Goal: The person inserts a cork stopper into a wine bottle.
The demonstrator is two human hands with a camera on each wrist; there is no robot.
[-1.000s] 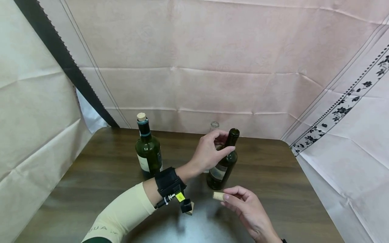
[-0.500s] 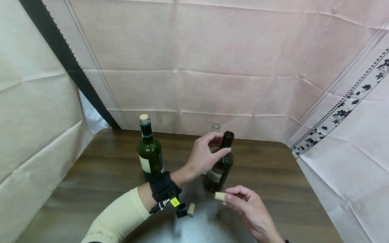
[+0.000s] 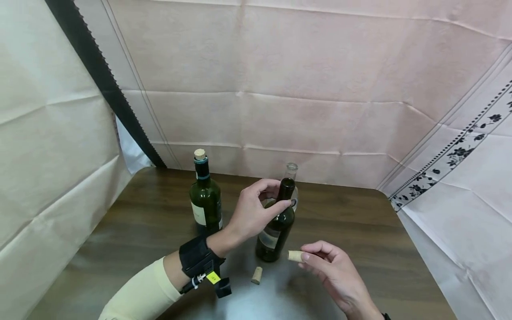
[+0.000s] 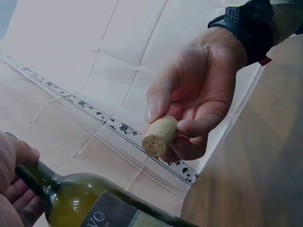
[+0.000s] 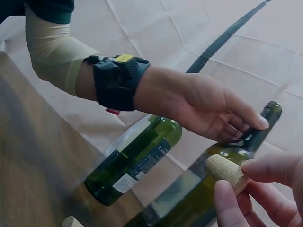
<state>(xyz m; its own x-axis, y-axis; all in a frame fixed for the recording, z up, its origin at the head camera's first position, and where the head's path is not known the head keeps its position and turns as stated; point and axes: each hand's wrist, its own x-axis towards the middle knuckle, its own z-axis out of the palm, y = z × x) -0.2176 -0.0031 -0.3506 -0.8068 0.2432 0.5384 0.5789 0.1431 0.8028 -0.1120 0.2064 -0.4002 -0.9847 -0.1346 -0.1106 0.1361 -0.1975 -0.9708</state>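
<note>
Head view: wooden desk (image 3: 120, 249), pale cloth (image 3: 304, 111) hung along its far side.
Dark bottle (image 3: 277, 224): just right of the desk's middle, no cork seen in its mouth. Seems to lean slightly right; camera angle leaves that unsure, likewise whether the base bears fully on the wood.
Left hand (image 3: 252, 209): grip narrow on the dark bottle's neck, thumb on one side, fingers on the other. Likely placed there to steady a tall, top-heavy shape while leaving the rim free above the fingers.
Held cork (image 3: 295, 256): to the right of the dark bottle's base, apart from it. Height over the desk not clear.
Right hand (image 3: 336, 271): grip pinching the held cork at one end between thumb and fingers. Probably chosen to leave the other end sticking out; left wrist view shows that end face bare.
Loose cork (image 3: 257, 275): on the desk, near side of the dark bottle, touched by neither hand. Within easy reach, I judge.
Green bottle (image 3: 205, 202): upright at left, stopper (image 3: 200, 154) seated in its mouth. Its spot seems to leave working room on the right.
Clear bottle (image 3: 291, 171): just beyond the dark bottle, mostly hidden.
</note>
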